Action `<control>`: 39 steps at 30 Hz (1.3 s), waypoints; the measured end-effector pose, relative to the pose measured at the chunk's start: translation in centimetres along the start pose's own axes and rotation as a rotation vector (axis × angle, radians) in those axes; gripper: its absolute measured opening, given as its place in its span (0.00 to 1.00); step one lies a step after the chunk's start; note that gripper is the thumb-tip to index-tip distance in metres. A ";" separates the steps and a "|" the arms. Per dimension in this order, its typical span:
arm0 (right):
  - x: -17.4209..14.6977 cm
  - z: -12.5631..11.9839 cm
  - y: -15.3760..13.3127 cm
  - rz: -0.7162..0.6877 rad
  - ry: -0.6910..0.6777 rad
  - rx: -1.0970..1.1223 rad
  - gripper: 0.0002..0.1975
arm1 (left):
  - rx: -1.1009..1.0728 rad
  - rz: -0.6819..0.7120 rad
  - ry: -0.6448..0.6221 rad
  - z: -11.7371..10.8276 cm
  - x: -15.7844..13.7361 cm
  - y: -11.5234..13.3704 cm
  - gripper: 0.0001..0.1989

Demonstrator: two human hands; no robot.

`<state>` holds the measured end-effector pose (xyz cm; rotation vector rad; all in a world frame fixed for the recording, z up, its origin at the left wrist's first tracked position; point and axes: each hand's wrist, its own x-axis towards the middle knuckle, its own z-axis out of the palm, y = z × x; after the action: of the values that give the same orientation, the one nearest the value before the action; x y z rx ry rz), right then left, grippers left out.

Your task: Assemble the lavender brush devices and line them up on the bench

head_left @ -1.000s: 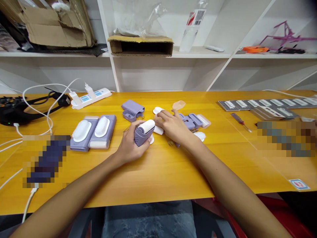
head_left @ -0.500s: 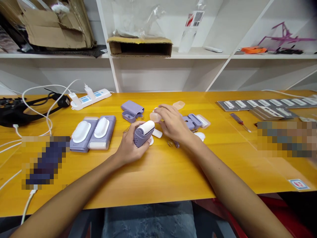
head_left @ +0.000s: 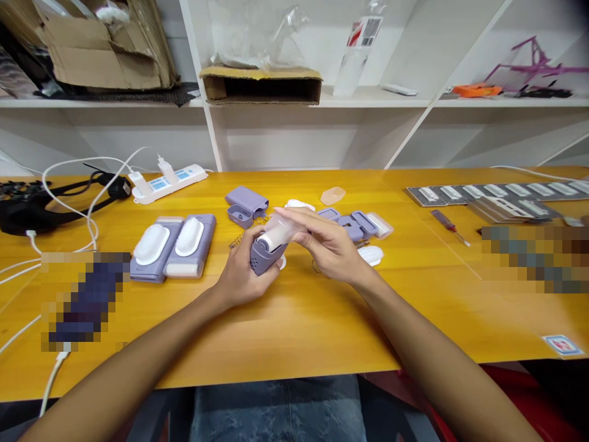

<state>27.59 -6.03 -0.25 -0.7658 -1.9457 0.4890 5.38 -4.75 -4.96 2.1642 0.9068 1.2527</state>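
The left grip (head_left: pixel 240 270) partly hides the purple case (head_left: pixel 264 259); pixelation blurs a dark object (head_left: pixel 89 294); the picture's edge crops the black device (head_left: pixel 27 209)

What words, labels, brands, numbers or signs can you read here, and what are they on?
No text is legible.
Label on the clear bottle: red marking and dark block, too blurred to read.
Sticker on the table: red and blue mark, too small to read.
Purple device in the left hand: no lettering visible.
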 end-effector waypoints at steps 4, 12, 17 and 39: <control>0.1 0.3 -0.5 -0.050 -0.013 0.053 0.22 | -0.025 0.033 -0.006 0.1 0.0 -0.2 0.31; 0.1 0.5 -0.8 -0.038 -0.024 0.139 0.22 | 0.011 0.047 0.007 0.1 -0.1 -0.3 0.29; 0.1 1.1 -0.6 -0.066 0.029 0.207 0.23 | -0.002 0.067 0.005 0.1 0.0 -0.3 0.30; -0.1 1.5 -0.7 -0.019 -0.007 0.250 0.22 | -0.208 -0.061 -0.045 -0.6 0.2 1.5 0.26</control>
<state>26.11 -6.66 -0.56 -0.5856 -1.8524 0.7088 5.44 -5.57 -3.52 1.9800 0.7812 1.2074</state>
